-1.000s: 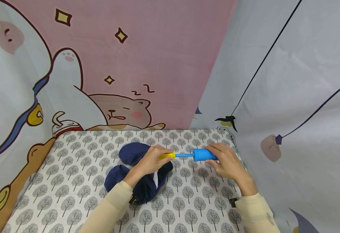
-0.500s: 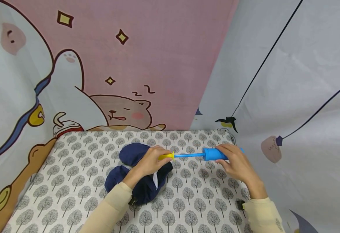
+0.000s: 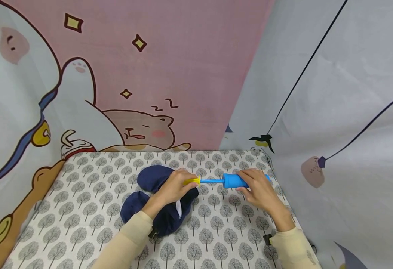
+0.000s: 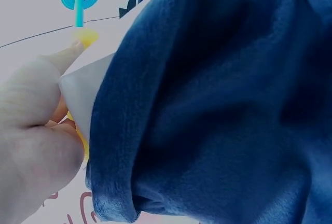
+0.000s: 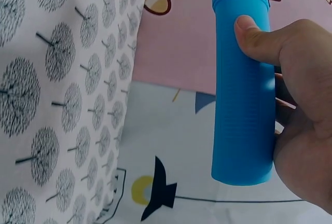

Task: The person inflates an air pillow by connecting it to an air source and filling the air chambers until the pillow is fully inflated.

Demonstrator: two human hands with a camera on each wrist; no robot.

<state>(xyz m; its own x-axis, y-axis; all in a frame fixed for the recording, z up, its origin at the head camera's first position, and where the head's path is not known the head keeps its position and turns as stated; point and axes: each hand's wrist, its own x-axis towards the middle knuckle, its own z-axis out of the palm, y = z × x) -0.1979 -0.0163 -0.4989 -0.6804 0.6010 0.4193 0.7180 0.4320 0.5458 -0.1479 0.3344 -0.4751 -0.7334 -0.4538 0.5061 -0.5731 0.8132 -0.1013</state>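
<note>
In the head view a blue hand pump point(image 3: 233, 181) lies level between my hands, its thin rod point(image 3: 213, 181) partly drawn out. My left hand point(image 3: 176, 185) pinches the yellow end piece point(image 3: 191, 181) of that rod. My right hand point(image 3: 258, 188) grips the barrel, thumb along its side in the right wrist view, where the blue barrel point(image 5: 243, 99) shows in full. Beneath my left hand rests a navy, soft fabric thing with rounded lobes point(image 3: 134, 205), perhaps a neck pillow. A whitish flap point(image 4: 85, 86) sticks out of its navy cloth point(image 4: 207, 105) in the left wrist view.
The table point(image 3: 213, 231) wears a white cloth printed with grey trees. A pink cartoon curtain point(image 3: 189, 74) hangs behind it, and a pale curtain point(image 3: 351, 112) closes the right side. Part of a black strap or device point(image 3: 267, 239) shows by my right sleeve.
My right hand first draws the pump barrel rightward, lengthening the exposed rod, then pushes it back left, shortening it again. My left hand and the navy thing stay almost where they were.
</note>
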